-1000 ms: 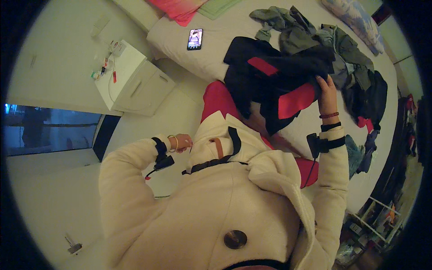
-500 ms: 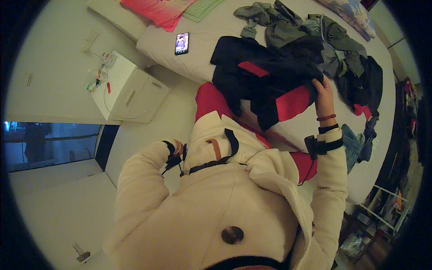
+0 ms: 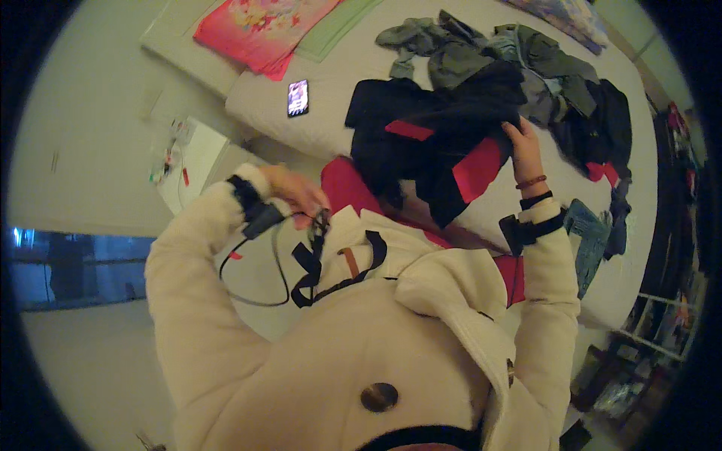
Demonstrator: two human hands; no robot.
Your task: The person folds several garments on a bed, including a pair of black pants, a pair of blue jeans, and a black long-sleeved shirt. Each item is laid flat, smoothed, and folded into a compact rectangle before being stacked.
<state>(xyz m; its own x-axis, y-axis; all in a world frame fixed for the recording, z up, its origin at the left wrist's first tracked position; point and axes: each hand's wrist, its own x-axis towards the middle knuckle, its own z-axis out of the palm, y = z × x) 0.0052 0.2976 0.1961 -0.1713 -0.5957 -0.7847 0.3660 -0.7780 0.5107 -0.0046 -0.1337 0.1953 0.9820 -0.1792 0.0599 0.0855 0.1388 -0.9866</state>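
Head | right fingers (image 3: pixel 512 132) pinch black garment (image 3: pixel 434 150) (phone (image 3: pixel 298 98) apart, near bed (image 3: pixel 256 109) edge) | left fingers (image 3: pixel 311 199) pinch cords (image 3: pixel 319 225)

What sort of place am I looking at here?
Most likely a bedroom: there's a bed strewn with clothes, a pillow near its far edge, and a small white nightstand close by.

Left fingers (image 3: pixel 310 198) raised, now holding dark bundle (image 3: pixel 320 225)
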